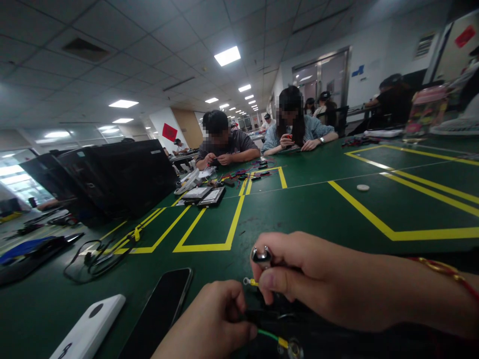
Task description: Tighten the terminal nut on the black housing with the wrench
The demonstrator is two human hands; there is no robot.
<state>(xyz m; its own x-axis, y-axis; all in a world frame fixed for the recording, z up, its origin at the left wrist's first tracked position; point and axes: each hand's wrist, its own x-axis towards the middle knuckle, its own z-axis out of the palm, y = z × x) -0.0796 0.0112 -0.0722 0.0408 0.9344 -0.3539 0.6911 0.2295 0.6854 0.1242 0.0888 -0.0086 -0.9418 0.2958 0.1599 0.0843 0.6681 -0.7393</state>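
Room: A workshop is stretching back under a tiled ceiling [123, 60] with rows of lights.

Surface: A green surface [299, 214] marked with yellow tape lines is filling the lower view.

Left side: A large black case [108, 179] is standing on the far left, and a coiled black cable [93, 262] is lying in front of it.

Co-workers: A person in a dark T-shirt [228, 147] and a person in a denim shirt [299, 134] are sitting well apart, across the surface, handling small items.

Near items: A black phone [159, 311] and a white case [90, 329] are lying just beside the left hand [209, 319].

Right hand: The right hand [318, 279] is closed, pinching a shiny metal piece [261, 255] between thumb and fingers. A red cord bracelet [445, 268] is circling the wrist.

Left hand: The left hand is closed on a dark part [269, 315], holding it just above the surface.

Wires: A green wire [267, 334] is running from under the dark part to a metal ring terminal [295, 349]. A yellow-sleeved terminal [250, 281] is sitting just beside the right thumb.
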